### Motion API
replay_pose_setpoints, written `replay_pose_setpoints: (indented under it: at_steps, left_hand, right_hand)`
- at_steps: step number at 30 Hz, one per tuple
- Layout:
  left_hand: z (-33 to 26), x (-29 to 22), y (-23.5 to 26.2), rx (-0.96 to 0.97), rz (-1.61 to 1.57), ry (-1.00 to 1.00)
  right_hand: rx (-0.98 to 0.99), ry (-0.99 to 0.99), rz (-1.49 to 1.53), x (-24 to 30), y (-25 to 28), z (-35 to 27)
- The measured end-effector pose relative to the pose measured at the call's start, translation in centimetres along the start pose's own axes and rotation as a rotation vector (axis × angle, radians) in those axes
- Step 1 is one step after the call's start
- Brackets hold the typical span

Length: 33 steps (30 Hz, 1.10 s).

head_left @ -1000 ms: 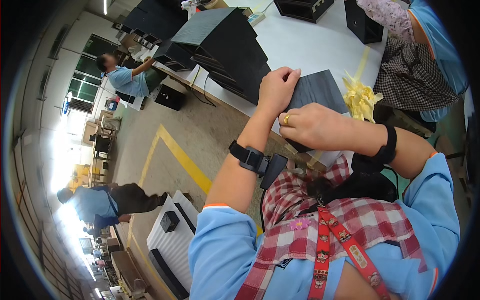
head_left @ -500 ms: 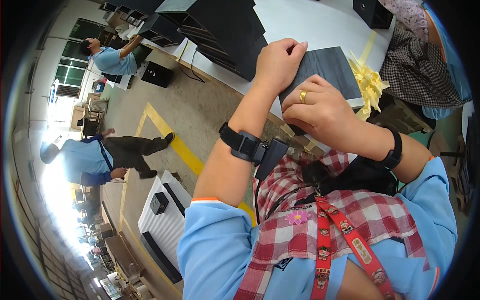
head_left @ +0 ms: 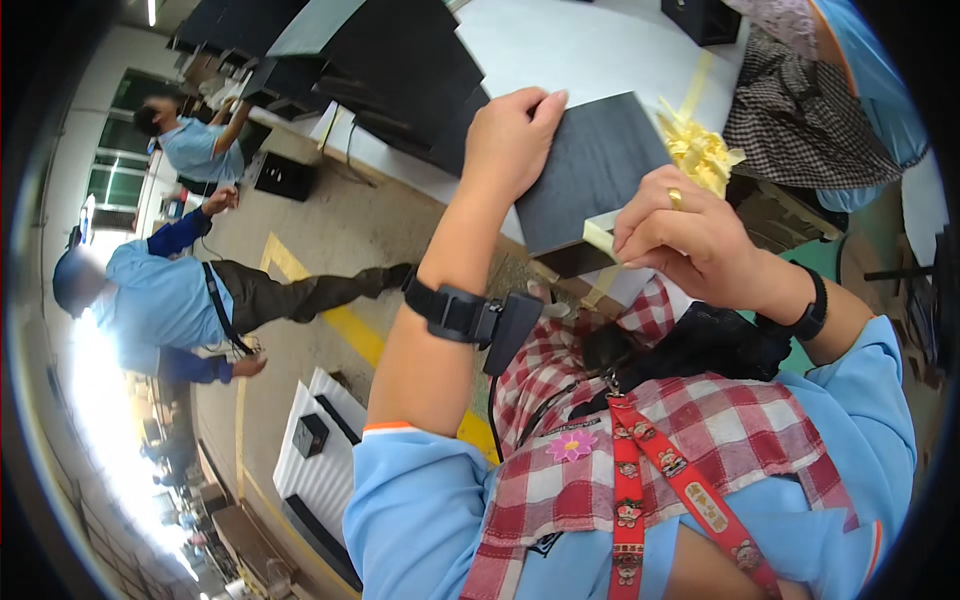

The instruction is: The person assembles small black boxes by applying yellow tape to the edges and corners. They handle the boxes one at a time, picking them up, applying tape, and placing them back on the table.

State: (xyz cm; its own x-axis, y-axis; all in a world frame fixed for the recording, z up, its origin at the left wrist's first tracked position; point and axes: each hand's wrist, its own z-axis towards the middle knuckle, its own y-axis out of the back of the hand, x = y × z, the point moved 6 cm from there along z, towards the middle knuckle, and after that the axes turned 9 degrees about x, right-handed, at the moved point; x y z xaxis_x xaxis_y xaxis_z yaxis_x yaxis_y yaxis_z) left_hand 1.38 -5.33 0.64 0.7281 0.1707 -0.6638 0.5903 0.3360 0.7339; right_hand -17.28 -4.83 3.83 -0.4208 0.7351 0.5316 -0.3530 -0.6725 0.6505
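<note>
A black wood-grained box [head_left: 600,165] rests at the near edge of the white-topped table, its top face tilted toward me. My left hand [head_left: 508,142] is closed on the box's left edge, most of its fingertips hidden behind. At the near right corner, my right hand [head_left: 688,225] pinches a pale yellow strip of tape [head_left: 600,238], whose free end lies over the box's near edge. Just beyond the right side of the box sits a crumpled wad of yellow tape [head_left: 703,155].
Large black cabinets [head_left: 385,80] stand on the table to the left. A smaller black box [head_left: 703,18] is at the far side. A co-worker in a checked apron [head_left: 810,130] is at the right. Another person [head_left: 165,300] walks on the floor at left.
My right hand has moved right and slightly down from the box's top, and the tape strip now shows in its fingers. The left hand keeps its hold. The walking person's arm has risen.
</note>
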Motion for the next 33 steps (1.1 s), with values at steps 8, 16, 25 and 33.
replay_pose_setpoints:
  at_steps: [8, 16, 25, 33]
  left_hand:
    - [0.1, 0.8, -0.1, 0.032, -0.019, 0.102]
    - [-0.3, -1.2, 0.7, -0.062, 0.123, -0.047]
    - [-8.9, -14.3, -2.6, 0.072, -0.488, -0.425]
    - [-12.4, -15.8, -0.8, -0.236, -0.159, -0.598]
  right_hand:
    - [-0.505, -0.318, 0.64, -1.6, 7.9, -6.1]
    - [-0.911, -0.227, 0.642, 2.0, 16.5, -11.0]
    - [-0.724, -0.351, 1.218, 0.4, 7.7, -5.5]
    - [-0.619, -0.399, 1.456, 1.7, 2.1, -4.3]
